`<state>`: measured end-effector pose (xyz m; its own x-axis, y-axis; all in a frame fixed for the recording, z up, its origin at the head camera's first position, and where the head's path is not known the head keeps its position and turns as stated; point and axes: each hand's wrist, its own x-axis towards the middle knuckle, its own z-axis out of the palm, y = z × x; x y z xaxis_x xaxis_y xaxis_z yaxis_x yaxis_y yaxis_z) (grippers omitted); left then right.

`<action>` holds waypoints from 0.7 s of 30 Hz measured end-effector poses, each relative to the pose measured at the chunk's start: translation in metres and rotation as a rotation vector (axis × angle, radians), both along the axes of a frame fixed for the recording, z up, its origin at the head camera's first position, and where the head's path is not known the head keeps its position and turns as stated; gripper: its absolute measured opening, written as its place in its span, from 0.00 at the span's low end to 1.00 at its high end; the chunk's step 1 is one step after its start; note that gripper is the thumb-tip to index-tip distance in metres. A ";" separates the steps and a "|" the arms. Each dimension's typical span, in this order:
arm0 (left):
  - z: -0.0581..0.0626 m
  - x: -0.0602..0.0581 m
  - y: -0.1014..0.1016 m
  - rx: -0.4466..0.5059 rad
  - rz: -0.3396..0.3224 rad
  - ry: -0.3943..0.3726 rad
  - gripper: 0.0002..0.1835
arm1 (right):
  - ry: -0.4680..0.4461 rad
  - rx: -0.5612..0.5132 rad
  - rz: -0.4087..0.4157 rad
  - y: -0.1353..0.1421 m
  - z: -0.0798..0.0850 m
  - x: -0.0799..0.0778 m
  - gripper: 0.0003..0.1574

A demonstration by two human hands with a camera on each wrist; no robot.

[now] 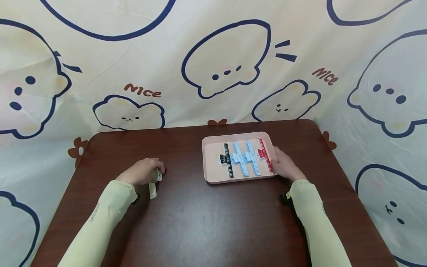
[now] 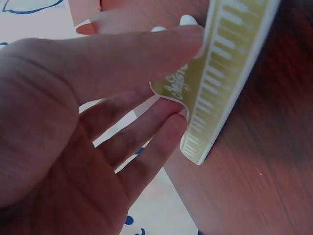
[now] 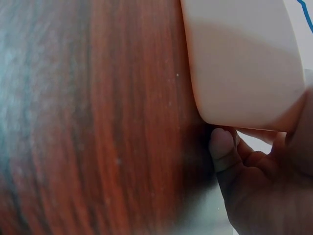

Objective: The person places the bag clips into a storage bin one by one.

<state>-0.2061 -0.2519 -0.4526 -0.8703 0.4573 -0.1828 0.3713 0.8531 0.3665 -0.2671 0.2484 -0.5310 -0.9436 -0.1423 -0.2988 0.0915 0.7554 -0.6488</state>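
Note:
My left hand (image 1: pixel 141 171) pinches a flat yellow-green piano-key strip (image 2: pixel 227 78) between thumb and fingers, over the left half of the table. White piano keys run down the strip, and a tab with "Music" lettering juts from its side, partly covered by my thumb. On the right, my right hand (image 1: pixel 286 163) grips the right edge of a pale pink tray (image 1: pixel 212 163). In the tray lie a black strip (image 1: pixel 228 160), two light blue strips (image 1: pixel 241 159) (image 1: pixel 254 158) and a red strip (image 1: pixel 265 155), side by side. The right wrist view shows the thumb (image 3: pixel 222 147) beside the tray's edge.
The dark brown wooden table (image 1: pixel 200 222) reaches back to a cream curtain (image 1: pixel 213 59) printed with cartoon faces. More of that curtain hangs along the left and right sides. The tray stands toward the table's back edge, right of centre.

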 end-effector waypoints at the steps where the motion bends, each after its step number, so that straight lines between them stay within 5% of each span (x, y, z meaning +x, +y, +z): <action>1: -0.005 -0.003 -0.005 0.005 -0.012 -0.012 0.14 | 0.001 0.000 -0.001 0.000 0.000 0.000 0.40; 4: -0.021 -0.014 -0.019 0.043 -0.063 -0.047 0.10 | 0.002 -0.006 -0.007 0.002 0.000 0.000 0.40; 7: -0.026 -0.019 -0.018 0.067 -0.044 -0.037 0.09 | 0.005 -0.001 0.002 0.002 -0.002 -0.001 0.40; 21: -0.018 -0.030 -0.003 0.049 0.090 0.056 0.09 | 0.017 0.014 0.008 0.003 -0.005 -0.004 0.40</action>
